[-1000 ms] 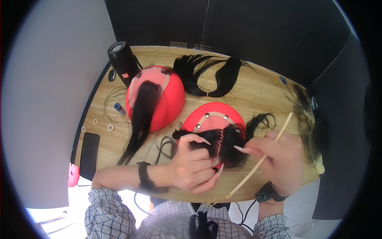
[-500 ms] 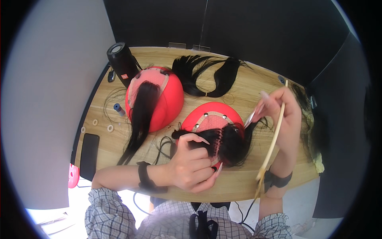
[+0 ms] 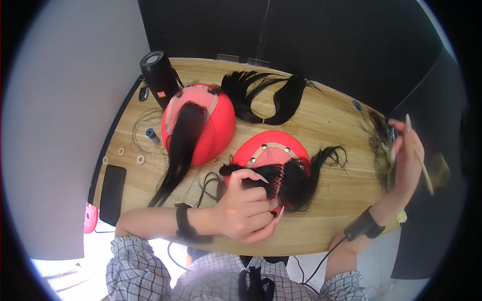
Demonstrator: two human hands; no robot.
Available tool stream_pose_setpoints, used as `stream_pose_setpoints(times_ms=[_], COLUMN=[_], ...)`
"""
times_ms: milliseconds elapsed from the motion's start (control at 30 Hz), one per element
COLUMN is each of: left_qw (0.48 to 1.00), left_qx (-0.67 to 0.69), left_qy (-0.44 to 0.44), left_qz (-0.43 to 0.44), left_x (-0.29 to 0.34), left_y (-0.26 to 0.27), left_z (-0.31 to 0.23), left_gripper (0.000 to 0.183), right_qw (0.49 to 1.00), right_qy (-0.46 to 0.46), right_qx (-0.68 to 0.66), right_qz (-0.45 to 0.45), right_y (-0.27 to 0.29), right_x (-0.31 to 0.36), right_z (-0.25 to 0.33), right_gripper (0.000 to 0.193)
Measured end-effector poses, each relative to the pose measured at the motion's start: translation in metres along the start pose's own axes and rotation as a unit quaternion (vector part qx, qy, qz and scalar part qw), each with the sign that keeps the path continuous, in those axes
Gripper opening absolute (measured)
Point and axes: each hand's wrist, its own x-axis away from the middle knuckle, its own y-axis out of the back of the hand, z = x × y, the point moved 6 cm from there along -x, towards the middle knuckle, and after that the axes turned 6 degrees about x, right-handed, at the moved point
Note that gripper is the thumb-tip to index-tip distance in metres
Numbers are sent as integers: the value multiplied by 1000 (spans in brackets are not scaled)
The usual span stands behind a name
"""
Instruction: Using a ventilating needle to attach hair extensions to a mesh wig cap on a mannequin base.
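Note:
A red rounded wig block (image 3: 271, 138) stands at the front middle, with a mesh cap (image 3: 267, 156) pinned over it. Black hair (image 3: 293, 188) on the cap is split by a stitched line. My left hand (image 3: 245, 208) curls against the block's near left side, fingers closed on the hair there; the inside of its grip is hidden. Off to the far right, my right hand (image 3: 409, 160) is raised beside the table edge, holding a thin pale wooden stick (image 3: 424, 168) whose far end is blurred. Its fingertips are near loose dark hair (image 3: 377, 130).
A second red wig block (image 3: 216, 133) with a long black ponytail stands left. Behind lie a tied hair bundle (image 3: 281, 108) and a black cylindrical speaker (image 3: 159, 78). A phone (image 3: 113, 190), small rings (image 3: 141, 159) and a blue tube (image 3: 152, 135) lie left. Dark panels (image 3: 321, 45) enclose the table.
My right hand has moved away from the front wig block to the far right with the stick, letting go of a lock of hair that now hangs free. My left hand stays in place.

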Motion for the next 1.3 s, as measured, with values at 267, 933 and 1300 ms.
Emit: stream_pose_setpoints(times_ms=[267, 933, 1300], left_qw=[1000, 1000, 999], left_qx=[-19, -21, -28], left_qy=[5, 2, 1], left_qz=[19, 8, 22], left_x=[2, -3, -5], left_y=[0, -2, 1], left_z=[1, 0, -3], left_gripper=[15, 20, 19], right_qw=[907, 943, 966], right_qy=[-172, -235, -168], right_qx=[-30, -19, 12], right_qz=[384, 236, 197], right_y=[-158, -167, -172], right_x=[62, 103, 105], right_z=[41, -6, 5], right_gripper=[16, 20, 18])
